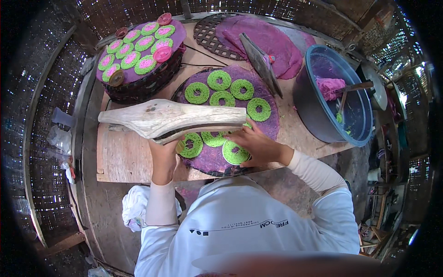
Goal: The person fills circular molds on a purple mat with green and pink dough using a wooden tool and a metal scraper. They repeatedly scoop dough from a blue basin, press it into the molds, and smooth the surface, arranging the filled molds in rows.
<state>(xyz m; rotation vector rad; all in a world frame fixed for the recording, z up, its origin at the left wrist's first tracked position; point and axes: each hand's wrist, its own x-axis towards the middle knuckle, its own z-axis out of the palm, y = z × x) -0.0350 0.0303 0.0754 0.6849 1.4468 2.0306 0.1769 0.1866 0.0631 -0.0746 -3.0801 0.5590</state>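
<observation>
A pale wooden press with two long handles spans the view above the mat, hiding part of it. My left hand is closed under the left part of the press, its fingers mostly hidden; something yellowish shows beside them. My right hand is below the right handle, thumb and fingers around the edge of a green noodle ring, which has a thin white rim. Several more green noodle rings lie on the round purple cloth, some partly covered by the press.
At the far left, a round basket bears pink-centred green rings and small pink cups. A dark blue tub with pink dough and a wooden-handled tool stands at right. Behind are a flat wooden piece, a purple cloth and a woven tray.
</observation>
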